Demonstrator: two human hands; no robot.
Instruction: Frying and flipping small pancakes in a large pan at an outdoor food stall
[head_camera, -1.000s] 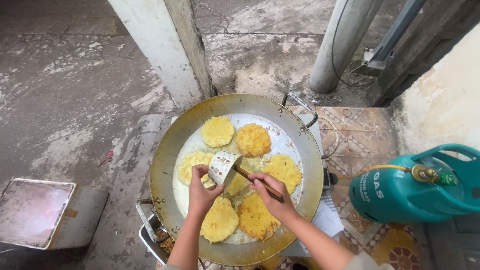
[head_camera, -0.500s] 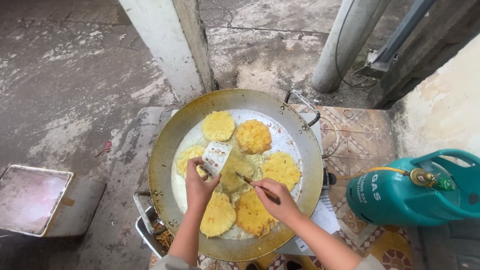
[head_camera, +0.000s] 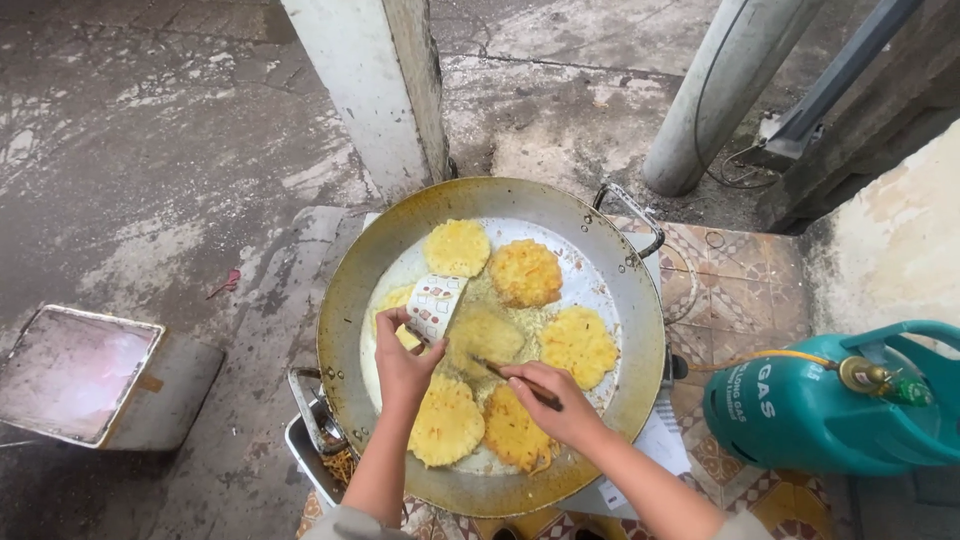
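A wide metal frying pan (head_camera: 355, 270) holds bubbling oil and several round yellow fritters (head_camera: 525, 272). My left hand (head_camera: 403, 358) grips a small patterned paper cup (head_camera: 434, 304), tipped over the pan's middle left. A fresh heap of yellow shredded batter (head_camera: 484, 335) lies just beside the cup's mouth. My right hand (head_camera: 550, 396) holds thin dark chopsticks (head_camera: 505, 374), their tips touching that heap. Fried fritters lie near my wrists at the pan's near side (head_camera: 446, 424).
A teal gas cylinder (head_camera: 820, 405) with a yellow hose stands at the right on patterned tiles. A white post (head_camera: 375, 90) and a grey pipe (head_camera: 715, 90) rise beyond the pan. A metal box (head_camera: 75, 375) sits on wet concrete at the left.
The cup has tipped further and batter has slid out of it into the oil. My right hand has shifted the chopsticks toward the new heap.
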